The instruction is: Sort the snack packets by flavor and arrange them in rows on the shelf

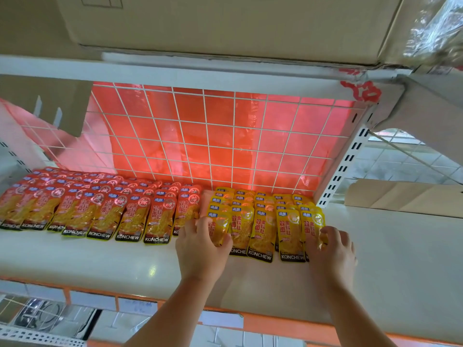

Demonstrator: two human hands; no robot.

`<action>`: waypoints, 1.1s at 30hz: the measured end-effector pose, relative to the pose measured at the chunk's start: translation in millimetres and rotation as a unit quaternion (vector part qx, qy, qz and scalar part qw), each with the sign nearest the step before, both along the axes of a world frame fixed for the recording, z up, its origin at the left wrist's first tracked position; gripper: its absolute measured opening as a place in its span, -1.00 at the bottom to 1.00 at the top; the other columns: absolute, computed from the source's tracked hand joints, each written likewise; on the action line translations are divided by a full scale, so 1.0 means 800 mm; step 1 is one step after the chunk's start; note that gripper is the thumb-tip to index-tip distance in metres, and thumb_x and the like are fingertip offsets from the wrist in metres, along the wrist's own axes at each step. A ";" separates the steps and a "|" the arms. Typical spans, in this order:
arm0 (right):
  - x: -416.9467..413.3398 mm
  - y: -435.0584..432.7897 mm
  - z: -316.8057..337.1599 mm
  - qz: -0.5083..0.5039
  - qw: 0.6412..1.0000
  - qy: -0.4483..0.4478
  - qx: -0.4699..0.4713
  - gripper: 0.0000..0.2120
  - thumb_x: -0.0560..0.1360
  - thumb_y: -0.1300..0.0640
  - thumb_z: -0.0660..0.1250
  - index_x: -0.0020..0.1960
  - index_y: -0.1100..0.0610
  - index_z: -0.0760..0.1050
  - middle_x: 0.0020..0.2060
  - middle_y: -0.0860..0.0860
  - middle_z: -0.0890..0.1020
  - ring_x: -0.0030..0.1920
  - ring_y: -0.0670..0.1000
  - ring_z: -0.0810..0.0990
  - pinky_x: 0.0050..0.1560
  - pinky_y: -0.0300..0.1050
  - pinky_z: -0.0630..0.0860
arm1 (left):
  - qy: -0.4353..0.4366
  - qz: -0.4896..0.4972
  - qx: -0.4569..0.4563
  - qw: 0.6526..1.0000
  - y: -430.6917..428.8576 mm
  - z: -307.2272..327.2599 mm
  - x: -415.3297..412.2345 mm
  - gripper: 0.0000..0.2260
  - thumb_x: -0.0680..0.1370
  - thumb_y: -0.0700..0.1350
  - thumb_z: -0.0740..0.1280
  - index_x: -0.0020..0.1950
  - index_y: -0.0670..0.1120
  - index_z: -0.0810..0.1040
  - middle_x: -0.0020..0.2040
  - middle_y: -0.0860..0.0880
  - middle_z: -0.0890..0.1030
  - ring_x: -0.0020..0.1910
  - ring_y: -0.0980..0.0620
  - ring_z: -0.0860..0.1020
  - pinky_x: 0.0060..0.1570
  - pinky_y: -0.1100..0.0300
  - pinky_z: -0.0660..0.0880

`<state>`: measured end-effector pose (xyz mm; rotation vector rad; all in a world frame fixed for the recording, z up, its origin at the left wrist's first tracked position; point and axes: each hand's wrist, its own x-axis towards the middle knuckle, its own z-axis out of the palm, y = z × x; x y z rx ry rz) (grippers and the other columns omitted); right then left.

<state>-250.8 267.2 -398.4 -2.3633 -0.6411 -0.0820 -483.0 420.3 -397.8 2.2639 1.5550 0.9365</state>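
The snack packets are laid on the white shelf (100,259) in overlapping rows: red packets (100,211) are spread across the left and middle, and yellow packets (263,221) are grouped just beside them on the right, with a narrow bare strip between the two flavours. The left grip (200,244) is curled round the leftmost front yellow packet (221,227), thumb and fingers wrapped over its lower half. The right grip (333,249) is closed on the rightmost front yellow packet (310,225), with the thumb pressed on its face and the fingers bent at its outer edge. The pouches appear flat, glossy and thin, so they are judged to be light, limp and rather slippery. They are likely to slide over one another and to fan out of line if they are nudged carelessly. A hold is best taken at the stiffer sealed border or the dark bottom band, not at the soft filled middle. Each shingled row is probably better squared by gentle pressure from both outer sides than by being lifted piece by piece. Behind the rows a white wire grid (208,136) is seen against red film.
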 end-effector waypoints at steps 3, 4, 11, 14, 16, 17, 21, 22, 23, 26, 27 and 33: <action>0.002 0.000 -0.003 0.001 1.000 -0.007 0.002 -0.78 0.52 -0.07 0.37 0.11 -0.02 0.52 0.09 0.02 0.53 0.10 0.14 0.45 0.16 0.16 0.40 | -0.016 -0.003 0.008 1.000 0.000 -0.001 0.000 -0.59 0.43 0.24 0.38 0.15 0.01 0.55 0.04 0.01 0.54 0.06 -0.08 0.50 0.02 -0.03 0.48; 0.003 0.000 -0.004 0.001 1.000 -0.009 0.003 -0.79 0.51 -0.06 0.38 0.11 -0.02 0.52 0.09 0.03 0.53 0.10 0.14 0.45 0.15 0.16 0.40 | -0.020 -0.005 0.007 1.000 0.000 -0.001 0.000 -0.58 0.44 0.24 0.35 0.15 0.01 0.55 0.05 0.01 0.53 0.07 -0.07 0.49 0.03 -0.02 0.47; -0.009 0.000 0.011 -0.010 1.000 -0.009 0.022 -0.75 0.51 -0.04 0.42 0.12 0.05 0.55 0.13 0.11 0.54 0.13 0.20 0.43 0.13 0.16 0.43 | -0.052 -0.072 0.040 0.995 -0.008 0.009 -0.003 -0.68 0.47 0.12 0.39 0.15 0.00 0.58 0.05 0.00 0.54 0.08 -0.11 0.51 0.02 -0.06 0.49; -0.024 0.002 0.030 -0.004 0.998 -0.028 0.055 -0.71 0.48 -0.01 0.46 0.13 0.08 0.56 0.13 0.12 0.56 0.13 0.22 0.46 0.12 0.18 0.45 | -0.079 -0.104 0.055 0.990 -0.014 0.023 -0.002 -0.69 0.47 0.11 0.36 0.13 -0.03 0.59 0.03 0.01 0.56 0.05 -0.08 0.51 0.04 -0.11 0.51; -0.037 0.007 0.055 0.017 0.995 -0.045 0.089 -0.70 0.44 0.05 0.49 0.13 0.10 0.57 0.12 0.12 0.58 0.13 0.22 0.48 0.13 0.20 0.46 | -0.107 -0.136 0.081 0.982 -0.016 0.042 0.003 -0.71 0.48 0.07 0.37 0.11 -0.07 0.60 0.03 0.00 0.57 0.03 -0.10 0.53 0.07 -0.12 0.50; -0.044 0.010 0.072 0.031 0.992 -0.059 0.111 -0.70 0.43 0.09 0.51 0.12 0.10 0.57 0.11 0.11 0.58 0.13 0.22 0.49 0.13 0.18 0.47 | -0.121 -0.153 0.096 0.976 -0.017 0.057 0.006 -0.71 0.49 0.06 0.37 0.12 -0.08 0.60 0.03 -0.01 0.57 0.03 -0.11 0.54 0.08 -0.12 0.49; -0.079 0.016 0.172 0.082 0.962 -0.139 0.220 -0.76 0.42 0.12 0.49 0.06 0.05 0.55 0.02 -0.03 0.55 0.03 0.05 0.51 0.03 -0.17 0.39 | -0.173 -0.246 0.151 0.942 -0.019 0.146 0.031 -0.70 0.49 0.03 0.38 0.16 -0.09 0.59 0.04 0.00 0.58 0.05 -0.09 0.53 0.07 -0.08 0.50; -0.088 0.014 0.205 0.095 0.955 -0.146 0.242 -0.78 0.43 0.07 0.45 0.05 0.00 0.53 0.01 -0.10 0.53 0.02 -0.04 0.50 0.01 -0.26 0.37 | -0.194 -0.271 0.164 0.928 -0.022 0.173 0.040 -0.70 0.50 0.01 0.38 0.17 -0.09 0.58 0.05 0.00 0.58 0.08 -0.08 0.53 0.10 -0.04 0.49; -0.094 0.010 0.238 0.105 0.947 -0.154 0.262 -0.79 0.43 0.04 0.42 0.05 -0.03 0.52 -0.01 -0.15 0.51 0.02 -0.10 0.50 0.02 -0.30 0.37 | -0.217 -0.298 0.175 0.913 -0.026 0.200 0.049 -0.70 0.50 0.00 0.39 0.18 -0.09 0.57 0.07 0.00 0.59 0.10 -0.06 0.52 0.15 0.03 0.47; -0.106 -0.016 0.342 0.109 0.921 -0.211 0.309 -0.81 0.45 0.02 0.38 0.05 -0.05 0.52 -0.03 -0.22 0.51 0.04 -0.13 0.53 0.04 -0.29 0.42 | -0.279 -0.377 0.213 0.857 -0.047 0.289 0.076 -0.70 0.51 -0.03 0.38 0.20 -0.10 0.55 0.11 -0.03 0.60 0.12 -0.07 0.53 0.18 0.16 0.38; -0.109 -0.029 0.375 0.102 0.913 -0.235 0.317 -0.82 0.45 0.01 0.37 0.05 -0.06 0.52 -0.04 -0.20 0.52 0.03 -0.14 0.53 0.03 -0.32 0.41 | -0.293 -0.401 0.226 0.838 -0.058 0.318 0.084 -0.71 0.52 -0.04 0.37 0.21 -0.11 0.56 0.10 -0.04 0.60 0.11 -0.09 0.54 0.18 0.17 0.38; -0.100 -0.141 0.508 0.034 0.891 -0.298 0.340 -0.88 0.48 -0.06 0.34 0.00 -0.09 0.49 -0.05 -0.12 0.60 0.00 -0.10 0.57 0.00 -0.24 0.48 | -0.342 -0.515 0.282 0.733 -0.136 0.459 0.126 -0.72 0.52 -0.05 0.35 0.18 -0.15 0.59 0.06 -0.02 0.61 0.05 0.00 0.54 0.16 0.33 0.37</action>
